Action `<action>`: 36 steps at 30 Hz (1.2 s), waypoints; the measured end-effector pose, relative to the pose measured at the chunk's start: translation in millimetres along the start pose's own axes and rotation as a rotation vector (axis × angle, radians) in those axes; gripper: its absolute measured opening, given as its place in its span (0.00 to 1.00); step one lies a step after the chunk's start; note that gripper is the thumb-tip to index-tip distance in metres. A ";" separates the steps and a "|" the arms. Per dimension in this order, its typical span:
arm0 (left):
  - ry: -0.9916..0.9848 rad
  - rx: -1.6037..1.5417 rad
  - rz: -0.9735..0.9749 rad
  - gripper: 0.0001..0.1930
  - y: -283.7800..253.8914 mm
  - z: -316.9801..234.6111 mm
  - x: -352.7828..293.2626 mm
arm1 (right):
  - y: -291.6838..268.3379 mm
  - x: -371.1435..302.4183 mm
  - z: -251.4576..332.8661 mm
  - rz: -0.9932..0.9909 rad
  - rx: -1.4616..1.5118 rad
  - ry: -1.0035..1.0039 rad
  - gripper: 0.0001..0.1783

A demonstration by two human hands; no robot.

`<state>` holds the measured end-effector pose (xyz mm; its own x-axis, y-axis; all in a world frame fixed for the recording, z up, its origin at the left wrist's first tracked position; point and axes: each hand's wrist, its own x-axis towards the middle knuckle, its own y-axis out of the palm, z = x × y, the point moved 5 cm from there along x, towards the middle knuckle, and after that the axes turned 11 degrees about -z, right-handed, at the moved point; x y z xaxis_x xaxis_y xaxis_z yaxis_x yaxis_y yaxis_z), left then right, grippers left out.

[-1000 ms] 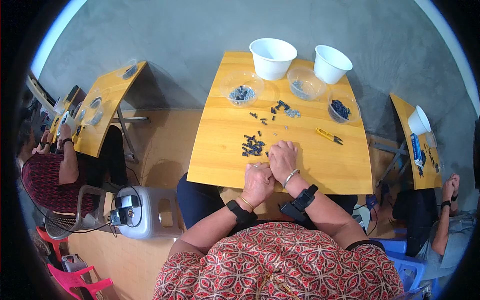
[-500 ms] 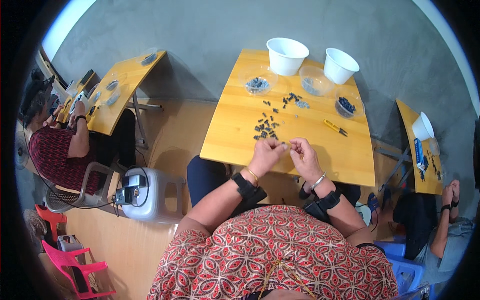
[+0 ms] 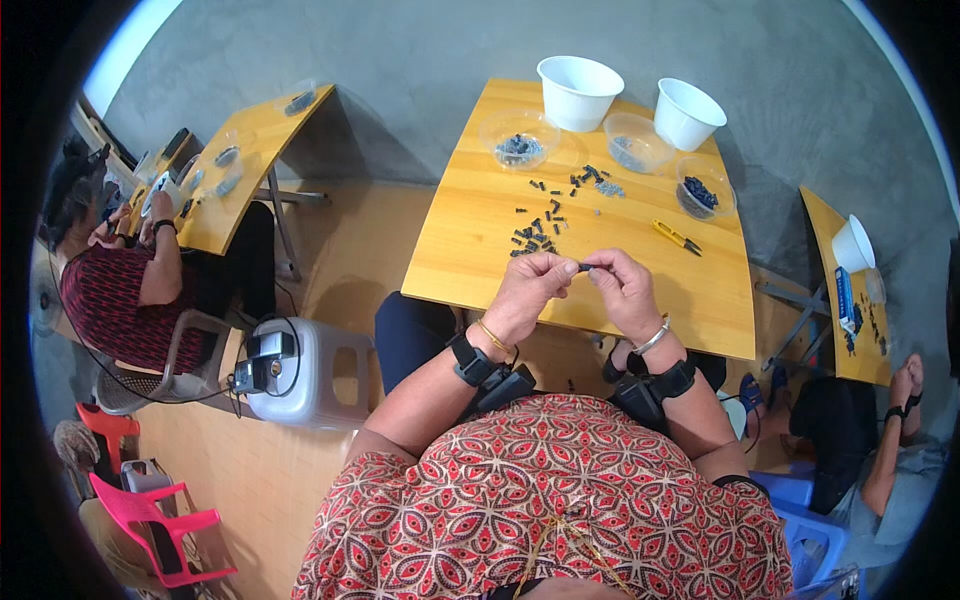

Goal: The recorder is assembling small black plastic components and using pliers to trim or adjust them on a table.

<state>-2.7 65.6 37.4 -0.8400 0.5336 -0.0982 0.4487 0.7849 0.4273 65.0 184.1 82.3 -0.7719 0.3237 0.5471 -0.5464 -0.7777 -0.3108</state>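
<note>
Both my hands are raised over the near edge of the yellow wooden table (image 3: pixel 470 260). My left hand (image 3: pixel 532 288) and my right hand (image 3: pixel 624 290) pinch the two ends of a small dark part (image 3: pixel 585 267) between fingertips. Just beyond the hands lies a loose pile of small dark parts (image 3: pixel 535 232). A second scatter of dark parts (image 3: pixel 592 179) lies farther back. Each wrist wears a black strap with a device.
Two white tubs (image 3: pixel 579 92) (image 3: pixel 687 112) and three clear bowls (image 3: pixel 519 139) (image 3: pixel 635 142) (image 3: pixel 701 186) stand at the table's far edge. A yellow-handled tool (image 3: pixel 676 237) lies to the right. Other people sit at tables left (image 3: pixel 240 165) and right (image 3: pixel 845 290). A grey stool (image 3: pixel 305 370) stands left.
My hands lifted off the pile of parts on the table and came together in front of me, now holding a small dark part between them. The view shifted slightly.
</note>
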 end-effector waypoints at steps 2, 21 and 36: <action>0.029 -0.016 0.010 0.07 -0.7 -2.4 -2.5 | 1.3 -0.9 -3.3 0.023 0.036 0.047 0.06; 0.039 -0.180 -0.024 0.06 -7.1 -3.3 -5.8 | 6.8 12.3 13.9 0.050 0.055 0.018 0.05; -0.122 0.113 0.099 0.06 -7.1 3.5 -1.3 | -9.7 16.2 -2.1 0.165 -0.098 -0.123 0.03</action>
<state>-3.7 60.4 31.3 -0.7498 0.6389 -0.1718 0.5648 0.7534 0.3369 57.2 198.0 92.5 -0.8113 0.1240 0.5713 -0.4497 -0.7567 -0.4745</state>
